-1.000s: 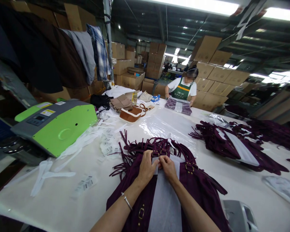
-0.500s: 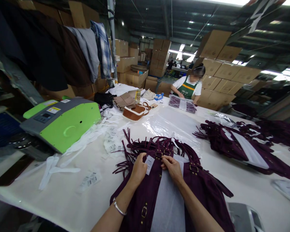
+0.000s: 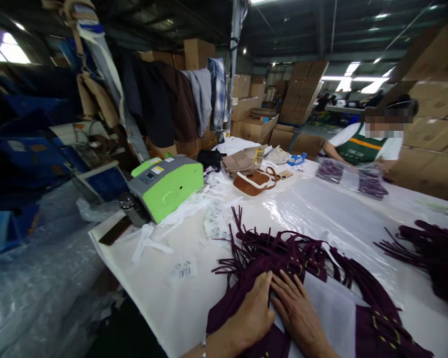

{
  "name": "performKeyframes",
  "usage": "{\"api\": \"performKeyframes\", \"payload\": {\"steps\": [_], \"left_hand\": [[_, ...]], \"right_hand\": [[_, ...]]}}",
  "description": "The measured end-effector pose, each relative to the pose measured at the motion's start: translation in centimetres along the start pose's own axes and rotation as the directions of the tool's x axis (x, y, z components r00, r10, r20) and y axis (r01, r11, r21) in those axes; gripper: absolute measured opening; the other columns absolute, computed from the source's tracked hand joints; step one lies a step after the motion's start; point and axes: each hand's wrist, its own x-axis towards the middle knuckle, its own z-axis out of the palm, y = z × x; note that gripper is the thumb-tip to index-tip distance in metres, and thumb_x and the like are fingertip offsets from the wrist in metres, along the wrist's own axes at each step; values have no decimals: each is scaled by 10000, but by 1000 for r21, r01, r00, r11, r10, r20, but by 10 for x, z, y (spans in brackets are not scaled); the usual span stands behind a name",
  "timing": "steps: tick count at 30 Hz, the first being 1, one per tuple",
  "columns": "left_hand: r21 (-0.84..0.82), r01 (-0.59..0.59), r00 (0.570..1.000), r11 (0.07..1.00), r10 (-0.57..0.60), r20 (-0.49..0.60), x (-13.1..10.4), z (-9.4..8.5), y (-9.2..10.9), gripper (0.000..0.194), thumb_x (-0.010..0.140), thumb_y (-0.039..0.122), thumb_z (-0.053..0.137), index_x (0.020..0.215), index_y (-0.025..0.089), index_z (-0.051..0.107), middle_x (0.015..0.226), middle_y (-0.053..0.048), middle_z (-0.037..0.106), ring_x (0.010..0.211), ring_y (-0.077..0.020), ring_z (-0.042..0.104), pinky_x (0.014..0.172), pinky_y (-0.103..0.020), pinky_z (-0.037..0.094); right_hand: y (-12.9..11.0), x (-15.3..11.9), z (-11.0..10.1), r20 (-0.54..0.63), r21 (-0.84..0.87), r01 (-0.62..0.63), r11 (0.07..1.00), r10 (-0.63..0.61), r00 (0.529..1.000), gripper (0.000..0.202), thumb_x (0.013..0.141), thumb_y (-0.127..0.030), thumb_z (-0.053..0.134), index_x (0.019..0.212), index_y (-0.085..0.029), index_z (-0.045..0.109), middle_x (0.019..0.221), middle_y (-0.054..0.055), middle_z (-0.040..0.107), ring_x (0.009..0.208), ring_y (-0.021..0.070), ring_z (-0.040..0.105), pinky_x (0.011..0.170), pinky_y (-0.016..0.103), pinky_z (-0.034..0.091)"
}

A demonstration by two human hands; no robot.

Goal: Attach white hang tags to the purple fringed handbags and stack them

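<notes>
A dark purple fringed bag (image 3: 242,293) with brass buckles lies on the table below both hands, a pale wrapping sheet (image 3: 330,303) across its middle. My left hand (image 3: 256,308), with a bracelet at the wrist, is closed over the bag's front, its fingers curled; whatever they hold is hidden. Right beside it, my right hand (image 3: 296,311) lies flat on the bag with fingers stretched out, below the buckles. The white hang tag is out of sight; a small pale patch shows between the hands.
Clear plastic (image 3: 306,204) covers the table behind the bag. A green-grey machine (image 3: 179,186), a flask (image 3: 132,209), label strips (image 3: 216,221) and a brown bag (image 3: 252,183) stand left and behind. Another person (image 3: 366,144) handles a wrapped purple bundle (image 3: 349,176). More purple goods (image 3: 436,253) lie right.
The view has swung left. My left hand has left the visible tag and curled beside my right hand, which has gone from pinching near the buckle to lying flat on the bag.
</notes>
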Motion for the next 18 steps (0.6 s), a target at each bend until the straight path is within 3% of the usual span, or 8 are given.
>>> {"api": "performKeyframes", "payload": {"steps": [2,5,7,9,11,14,16,18], "left_hand": [[40,10,1000,999,-9,-21,-1,-15,1,827,692,94,543,1476,245,326,1492,-76,439,1358,-228,432,1168,-373,354],[105,55,987,993,-38,-159,2,-50,-8,538,746,146,533,1276,233,554,1303,-70,591,1158,-210,588,1073,-377,450],[156,106,965,982,-64,-254,4,-70,-20,433,767,153,515,1189,206,598,1279,-87,601,1128,-213,602,1054,-401,464],[230,133,952,964,-60,-302,5,-79,-29,401,794,185,521,1187,182,600,1307,-118,589,1221,-245,553,1097,-458,422],[315,97,955,944,1,-296,6,-72,-30,400,844,254,519,1233,180,582,1354,-135,565,1295,-267,500,1121,-507,391],[438,-126,964,890,213,-157,9,-45,-22,477,913,340,478,1375,225,472,1466,-115,477,1361,-264,436,1130,-522,379],[487,-315,928,815,372,-22,14,-23,-24,549,922,365,475,1450,252,376,1523,-98,413,1411,-267,368,1138,-517,368],[514,-463,870,722,481,108,19,-1,-38,599,905,402,493,1467,250,355,1523,-100,420,1418,-283,362,1116,-509,394]], "right_hand": [[4,-3,6,14,-64,29,998,-28,1000,487,927,-364,537,1411,-339,482,1416,10,546,1348,291,459,1150,528,288],[7,-3,5,16,-104,35,994,-33,999,460,937,-372,527,1392,-309,508,1430,13,533,1370,287,431,1161,523,268],[4,1,-2,30,-89,22,996,-19,999,447,947,-360,516,1389,-291,509,1430,13,534,1377,276,420,1173,521,251],[-2,6,-12,47,-34,-22,999,23,999,426,955,-326,505,1378,-279,519,1417,25,549,1381,264,415,1181,519,243],[-12,9,-23,56,56,-98,994,94,994,406,956,-289,502,1360,-274,536,1397,44,568,1386,252,409,1187,522,239],[-23,10,-35,58,205,-198,959,190,980,421,941,-328,545,1357,-263,528,1408,47,558,1395,227,392,1204,508,206],[-25,4,-42,17,261,-257,930,262,965,455,936,-360,559,1368,-228,506,1433,52,533,1399,187,384,1214,438,207],[-25,-11,-52,-58,268,-311,912,337,940,394,960,-334,515,1334,-212,530,1399,50,565,1365,144,427,1211,379,213]]}}
